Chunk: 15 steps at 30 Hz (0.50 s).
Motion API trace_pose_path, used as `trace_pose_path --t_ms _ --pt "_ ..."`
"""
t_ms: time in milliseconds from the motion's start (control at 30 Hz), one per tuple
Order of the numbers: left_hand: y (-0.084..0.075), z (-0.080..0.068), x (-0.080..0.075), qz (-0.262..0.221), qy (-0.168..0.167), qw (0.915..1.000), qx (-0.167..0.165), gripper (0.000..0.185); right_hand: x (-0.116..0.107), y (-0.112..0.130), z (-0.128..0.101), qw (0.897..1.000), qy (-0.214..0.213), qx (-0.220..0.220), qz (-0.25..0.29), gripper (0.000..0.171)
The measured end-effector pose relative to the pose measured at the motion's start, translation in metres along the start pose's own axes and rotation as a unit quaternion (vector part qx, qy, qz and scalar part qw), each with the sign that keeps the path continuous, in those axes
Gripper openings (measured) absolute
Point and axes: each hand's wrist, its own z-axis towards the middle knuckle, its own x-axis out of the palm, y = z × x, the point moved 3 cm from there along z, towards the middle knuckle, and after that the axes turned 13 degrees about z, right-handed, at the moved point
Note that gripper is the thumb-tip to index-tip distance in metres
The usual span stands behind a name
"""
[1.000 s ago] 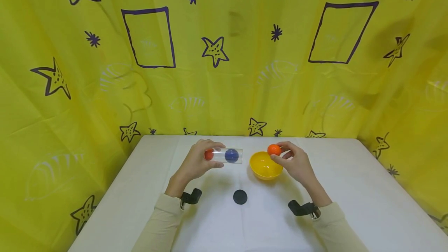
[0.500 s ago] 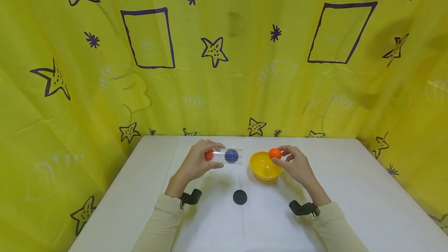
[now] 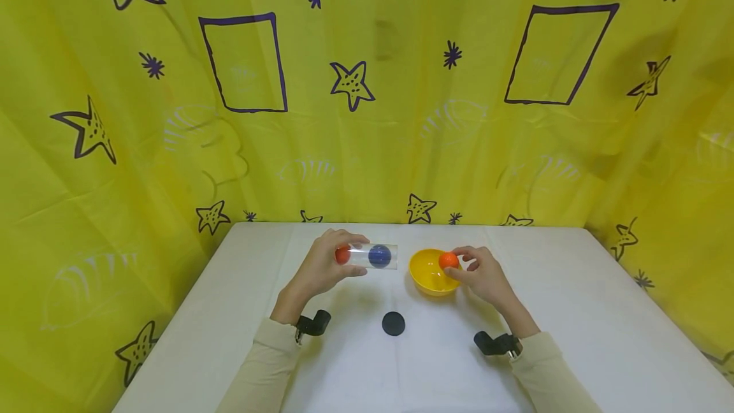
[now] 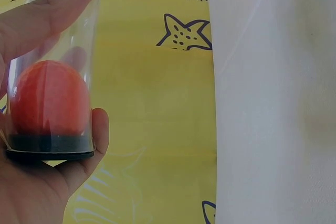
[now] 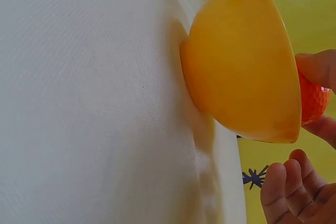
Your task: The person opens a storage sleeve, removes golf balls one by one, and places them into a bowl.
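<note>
Your right hand [image 3: 482,275] pinches an orange ball [image 3: 448,260] between thumb and fingertips, the other fingers loosely curled, just over the rim of the yellow bowl [image 3: 427,276] near the desk's far edge. Your left hand [image 3: 321,266] wraps thumb and fingers around a clear tube [image 3: 373,255], held level above the desk [image 3: 573,311]; a red ball [image 4: 50,100] sits against its black end cap and a blue ball [image 3: 379,255] lies mid-tube. A black disc [image 3: 393,323] lies between your wrists.
</note>
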Motion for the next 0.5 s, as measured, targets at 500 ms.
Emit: trace_pose_path --t_ms 500 --pt "0.0015 0.0003 0.001 -0.001 -0.003 1.0 0.001 0.05 0.007 -0.0055 -0.0007 0.999 0.017 0.037 -0.022 0.05"
